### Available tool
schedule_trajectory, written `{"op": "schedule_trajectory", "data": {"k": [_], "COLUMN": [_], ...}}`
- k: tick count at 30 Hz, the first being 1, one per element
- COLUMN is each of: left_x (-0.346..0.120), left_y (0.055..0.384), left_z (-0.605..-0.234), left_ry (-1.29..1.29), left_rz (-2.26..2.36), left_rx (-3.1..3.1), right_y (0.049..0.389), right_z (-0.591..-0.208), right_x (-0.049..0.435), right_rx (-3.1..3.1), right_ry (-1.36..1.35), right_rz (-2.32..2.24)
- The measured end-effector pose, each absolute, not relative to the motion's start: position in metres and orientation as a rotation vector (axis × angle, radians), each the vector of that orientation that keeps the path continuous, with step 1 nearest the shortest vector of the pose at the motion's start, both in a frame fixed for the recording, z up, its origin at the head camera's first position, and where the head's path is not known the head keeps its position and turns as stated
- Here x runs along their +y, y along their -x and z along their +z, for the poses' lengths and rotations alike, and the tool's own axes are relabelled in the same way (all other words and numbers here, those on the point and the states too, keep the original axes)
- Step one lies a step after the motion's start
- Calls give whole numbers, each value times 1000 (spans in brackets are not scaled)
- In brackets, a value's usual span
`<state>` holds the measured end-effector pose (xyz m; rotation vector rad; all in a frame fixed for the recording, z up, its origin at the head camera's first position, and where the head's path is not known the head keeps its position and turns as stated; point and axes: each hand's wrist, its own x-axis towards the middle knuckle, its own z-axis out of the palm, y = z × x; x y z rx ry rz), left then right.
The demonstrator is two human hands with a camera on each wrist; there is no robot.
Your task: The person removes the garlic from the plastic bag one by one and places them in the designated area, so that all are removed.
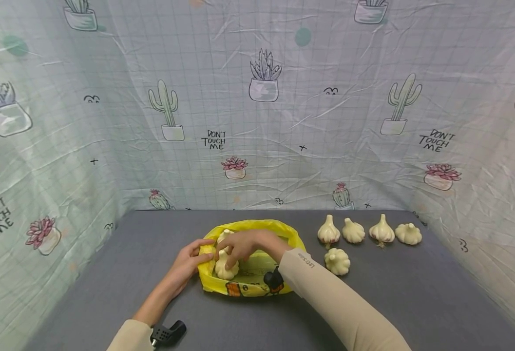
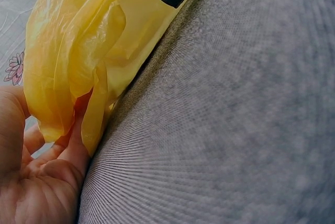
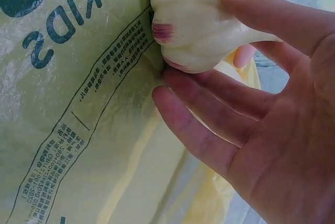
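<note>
A yellow plastic bag (image 1: 275, 225) lies on the grey table with its mouth spread wide. My left hand (image 1: 186, 265) holds the bag's left rim, its fingers partly hidden by the plastic in the left wrist view. Reaching in over the right side, my right hand (image 1: 244, 243) has thumb and fingers around a garlic bulb (image 3: 191, 22) with purple streaks, low against the printed plastic. Inside the bag's left part, the head view shows one garlic bulb (image 1: 226, 265) in front and another (image 1: 224, 235) behind, partly covered by the right hand.
Right of the bag, several garlic bulbs stand in a row, among them a bulb (image 1: 329, 230) at its left end and one (image 1: 408, 234) at its right. Another bulb (image 1: 337, 262) lies in front of them. A patterned curtain (image 1: 301, 117) encloses the table's back and sides.
</note>
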<state>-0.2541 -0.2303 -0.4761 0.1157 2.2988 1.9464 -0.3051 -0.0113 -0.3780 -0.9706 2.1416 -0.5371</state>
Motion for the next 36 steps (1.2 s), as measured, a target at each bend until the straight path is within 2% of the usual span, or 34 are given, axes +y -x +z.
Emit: {"op": "schedule_trajectory", "data": {"k": [14, 36], "left_x": [-229, -230], "left_y": [255, 255], "left_z": [-477, -479], "left_ry": [-114, -156], "left_rz": [1972, 2016], "left_rx": [2277, 2208], "right_y": [306, 291], "right_z": [-374, -339], "right_x": [-7, 23], "right_rx": [2129, 2237], "right_ry": [1023, 1153], "right_rz": [-575, -620]}}
